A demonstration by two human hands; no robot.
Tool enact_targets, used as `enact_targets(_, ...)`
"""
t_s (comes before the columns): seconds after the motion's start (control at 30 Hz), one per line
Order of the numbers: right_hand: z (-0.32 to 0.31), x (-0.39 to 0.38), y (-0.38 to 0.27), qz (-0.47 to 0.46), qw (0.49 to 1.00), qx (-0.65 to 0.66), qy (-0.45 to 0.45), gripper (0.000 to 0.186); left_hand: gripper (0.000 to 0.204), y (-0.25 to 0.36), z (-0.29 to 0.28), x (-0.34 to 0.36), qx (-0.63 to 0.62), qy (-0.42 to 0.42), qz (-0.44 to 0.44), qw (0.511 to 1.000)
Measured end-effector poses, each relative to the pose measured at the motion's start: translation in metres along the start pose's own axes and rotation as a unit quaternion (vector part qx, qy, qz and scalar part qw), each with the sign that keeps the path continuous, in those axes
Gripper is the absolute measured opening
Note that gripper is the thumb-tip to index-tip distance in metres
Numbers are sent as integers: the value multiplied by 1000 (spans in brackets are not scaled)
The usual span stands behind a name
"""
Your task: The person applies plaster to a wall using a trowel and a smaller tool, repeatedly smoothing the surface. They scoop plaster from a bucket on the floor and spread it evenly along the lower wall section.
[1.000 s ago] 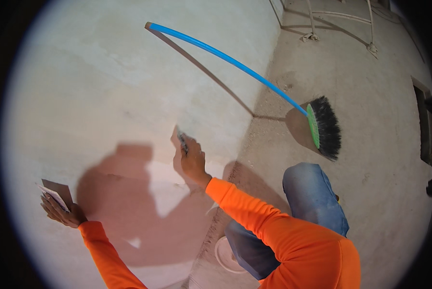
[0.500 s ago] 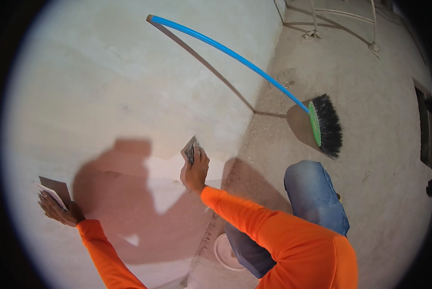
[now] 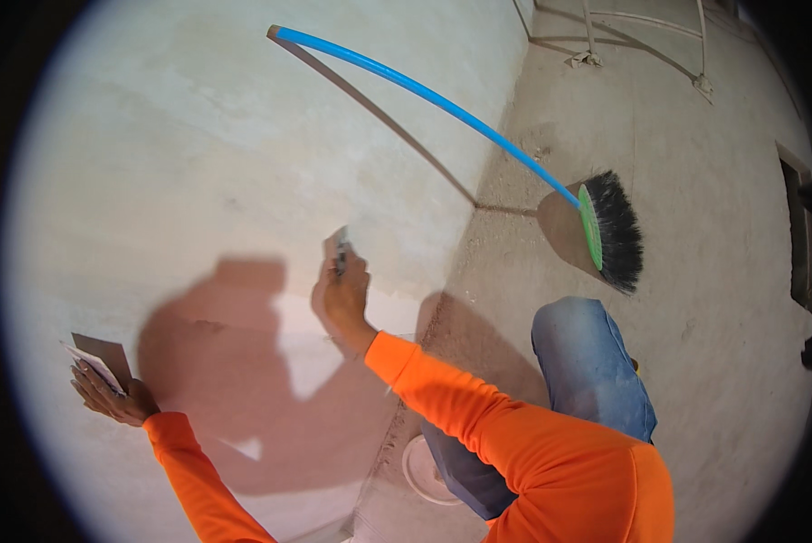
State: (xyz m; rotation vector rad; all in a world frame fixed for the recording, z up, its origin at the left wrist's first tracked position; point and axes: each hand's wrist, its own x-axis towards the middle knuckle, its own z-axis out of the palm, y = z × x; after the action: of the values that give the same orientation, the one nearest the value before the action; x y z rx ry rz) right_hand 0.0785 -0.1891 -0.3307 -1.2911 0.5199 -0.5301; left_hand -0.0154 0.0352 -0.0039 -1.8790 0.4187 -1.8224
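The right hand's point(image 3: 346, 295) grip is holding a scraper point(image 3: 337, 246), its blade projecting beyond the fingers at the wall point(image 3: 189, 154), while the left hand point(image 3: 114, 399) is supporting a pale flat plate point(image 3: 93, 365) farther left.

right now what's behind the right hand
The wall shows around the right hand, with shadow to its left; the hand partly covers the scraper and hides the wall directly behind.

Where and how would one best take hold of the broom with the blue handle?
Probably by the middle of its blue handle, coming from the floor side, right of the wall. The thin handle slants: its upper tip leans on the wall and the brush head rests on the floor, so the middle seems clear, with room to close around it.
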Motion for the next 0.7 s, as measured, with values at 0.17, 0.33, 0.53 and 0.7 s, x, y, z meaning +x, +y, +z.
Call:
enact_targets(0.17,-26,-27,13,-129,983,114,-57,49,84,1,-2,1,-11,-9,0,1000)
enact_targets(0.33,-68,27,116,153,987,-40,12,51,83,1,-3,0,15,-12,-5,1000)
enact_targets(0.53,-23,-28,132,-93,991,-99,18,65,87,2,-1,-1,-1,1,3,1000)
enact_targets(0.7,-47,-18,170,79,995,40,35,43,86,-1,-2,1,-21,2,13,1000)
